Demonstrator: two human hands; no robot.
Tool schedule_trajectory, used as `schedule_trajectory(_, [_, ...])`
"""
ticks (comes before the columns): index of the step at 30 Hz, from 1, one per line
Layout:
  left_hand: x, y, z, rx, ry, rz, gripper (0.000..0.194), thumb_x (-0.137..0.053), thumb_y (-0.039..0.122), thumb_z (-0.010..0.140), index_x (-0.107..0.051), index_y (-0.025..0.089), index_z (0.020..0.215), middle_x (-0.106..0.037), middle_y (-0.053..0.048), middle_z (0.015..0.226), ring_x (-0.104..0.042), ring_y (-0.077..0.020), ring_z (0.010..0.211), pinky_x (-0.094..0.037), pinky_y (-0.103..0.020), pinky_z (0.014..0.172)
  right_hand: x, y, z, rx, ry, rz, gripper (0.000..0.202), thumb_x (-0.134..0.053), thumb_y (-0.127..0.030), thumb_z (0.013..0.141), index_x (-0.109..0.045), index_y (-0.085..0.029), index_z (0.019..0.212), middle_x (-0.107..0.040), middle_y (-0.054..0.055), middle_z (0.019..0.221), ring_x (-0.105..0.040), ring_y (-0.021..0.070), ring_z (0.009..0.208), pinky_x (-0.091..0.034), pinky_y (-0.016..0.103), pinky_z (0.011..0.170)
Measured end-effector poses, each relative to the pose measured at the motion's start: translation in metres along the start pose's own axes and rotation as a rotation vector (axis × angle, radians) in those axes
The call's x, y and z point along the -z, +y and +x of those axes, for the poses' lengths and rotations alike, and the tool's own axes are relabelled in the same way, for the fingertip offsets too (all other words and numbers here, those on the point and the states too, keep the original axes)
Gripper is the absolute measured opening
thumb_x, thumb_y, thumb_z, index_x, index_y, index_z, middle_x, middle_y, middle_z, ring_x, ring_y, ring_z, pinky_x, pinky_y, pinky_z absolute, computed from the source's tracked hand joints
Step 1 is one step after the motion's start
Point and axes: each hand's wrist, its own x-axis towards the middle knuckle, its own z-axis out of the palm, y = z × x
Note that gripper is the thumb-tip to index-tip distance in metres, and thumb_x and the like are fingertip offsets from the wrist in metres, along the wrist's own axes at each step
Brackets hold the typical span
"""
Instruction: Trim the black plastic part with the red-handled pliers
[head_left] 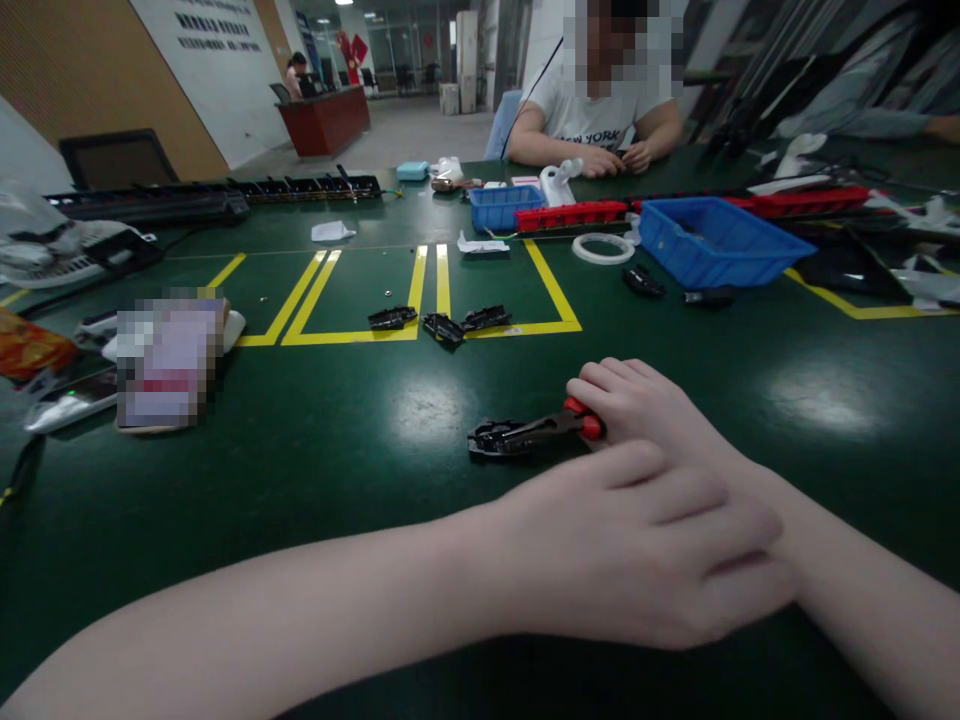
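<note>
My right hand [637,405] is wrapped round the red handles of the pliers [559,425], whose dark jaws point left. At the jaws lies a black plastic part [491,440]; whether they clamp it I cannot tell. My left hand [645,545] is nearer to me, curled over my right wrist or just above it. Its fingers bend downward, and their tips and anything in them are hidden. Beyond the pliers, several small black parts [444,329] lie by the yellow tape lines.
A blue bin [712,250], a smaller blue basket [504,208], a white tape ring [602,249] and long red strips [574,216] stand farther back. A phone [171,365] lies at left. A person [600,125] sits across the table.
</note>
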Motion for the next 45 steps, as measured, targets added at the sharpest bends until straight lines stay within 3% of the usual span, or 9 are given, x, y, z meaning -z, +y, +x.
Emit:
schedule_trajectory(4, [0.016, -0.028, -0.046, 0.292, 0.02, -0.04, 0.026, -0.043, 0.031, 0.103, -0.063, 0.021, 0.117, -0.066, -0.008, 0.111, -0.062, -0.0228, 0.1, -0.048, -0.036, 0.083, 0.0, -0.002, 0.0, -0.033, -0.003, 0.025, 0.008, -0.057, -0.014, 0.08, -0.06, -0.019, 0.086, -0.064, 0.009, 0.086, -0.055, 0.0236, 0.079, -0.039, 0.035, 0.071])
schedule_trajectory(7, [0.008, -0.042, -0.078, 0.592, -0.03, -0.181, 0.041, -0.053, 0.044, 0.097, -0.053, 0.018, 0.13, -0.061, -0.012, 0.125, -0.06, -0.027, 0.109, -0.051, -0.039, 0.086, -0.001, -0.004, -0.001, -0.048, -0.001, 0.031, 0.016, -0.062, -0.014, 0.072, -0.061, -0.018, 0.088, -0.064, 0.01, 0.087, -0.056, 0.0247, 0.08, -0.041, 0.035, 0.071])
schedule_trajectory(9, [-0.001, -0.046, -0.09, 0.675, -0.102, -0.245, 0.062, -0.06, 0.054, 0.092, -0.043, 0.019, 0.141, -0.054, -0.014, 0.136, -0.056, -0.0305, 0.119, -0.051, -0.044, 0.093, 0.0, -0.004, -0.001, -0.053, -0.003, 0.045, 0.018, -0.062, -0.014, 0.072, -0.061, -0.018, 0.089, -0.065, 0.01, 0.089, -0.056, 0.0247, 0.08, -0.042, 0.036, 0.072])
schedule_trajectory(13, [-0.014, -0.045, -0.091, 0.649, -0.2, -0.263, 0.075, -0.065, 0.062, 0.088, -0.041, 0.02, 0.145, -0.051, -0.014, 0.142, -0.052, -0.0334, 0.124, -0.048, -0.05, 0.1, 0.001, -0.003, -0.001, -0.049, 0.002, 0.046, 0.016, -0.059, -0.014, 0.074, -0.061, -0.019, 0.089, -0.066, 0.011, 0.092, -0.057, 0.0254, 0.082, -0.043, 0.037, 0.073])
schedule_trajectory(19, [-0.014, -0.047, -0.087, 0.644, -0.211, -0.273, 0.031, -0.06, 0.039, 0.097, -0.056, 0.019, 0.121, -0.058, -0.009, 0.129, -0.055, -0.0262, 0.113, -0.05, -0.042, 0.092, -0.004, 0.0, -0.005, -0.097, 0.059, 0.115, 0.01, -0.059, -0.019, 0.078, -0.059, -0.02, 0.088, -0.067, 0.01, 0.089, -0.06, 0.0253, 0.08, -0.044, 0.036, 0.07])
schedule_trajectory(25, [-0.012, -0.049, -0.089, 0.623, -0.188, -0.308, 0.03, -0.065, 0.035, 0.096, -0.056, 0.019, 0.119, -0.062, -0.006, 0.12, -0.057, -0.0233, 0.106, -0.05, -0.039, 0.088, -0.005, 0.007, -0.009, -0.153, 0.125, 0.267, 0.034, -0.061, -0.054, 0.088, -0.058, -0.02, 0.092, -0.067, 0.008, 0.086, -0.06, 0.0233, 0.075, -0.044, 0.034, 0.065])
schedule_trajectory(29, [-0.012, -0.048, -0.089, 0.615, -0.161, -0.36, 0.032, -0.066, 0.035, 0.096, -0.056, 0.017, 0.12, -0.064, -0.005, 0.109, -0.061, -0.0209, 0.095, -0.051, -0.034, 0.078, -0.003, 0.011, -0.011, -0.102, 0.133, 0.293, 0.053, -0.045, -0.07, 0.092, -0.058, -0.019, 0.091, -0.066, 0.01, 0.086, -0.059, 0.0235, 0.075, -0.043, 0.034, 0.063])
schedule_trajectory(35, [-0.013, -0.046, -0.092, 0.58, -0.178, -0.352, 0.037, -0.063, 0.037, 0.098, -0.054, 0.017, 0.128, -0.063, -0.005, 0.106, -0.062, -0.0183, 0.086, -0.049, -0.029, 0.069, -0.005, 0.013, -0.013, -0.06, 0.277, 0.202, 0.044, -0.035, -0.05, 0.102, -0.052, -0.022, 0.072, -0.063, 0.008, 0.074, -0.057, 0.0214, 0.072, -0.039, 0.035, 0.064])
schedule_trajectory(45, [-0.013, -0.047, -0.094, 0.613, -0.179, -0.263, 0.033, -0.066, 0.034, 0.096, -0.058, 0.018, 0.123, -0.062, -0.006, 0.112, -0.062, -0.021, 0.095, -0.053, -0.033, 0.076, 0.004, 0.011, -0.01, -0.103, 0.235, 0.258, 0.032, -0.042, -0.033, 0.103, -0.06, -0.019, 0.081, -0.065, 0.006, 0.076, -0.058, 0.0187, 0.069, -0.042, 0.033, 0.062])
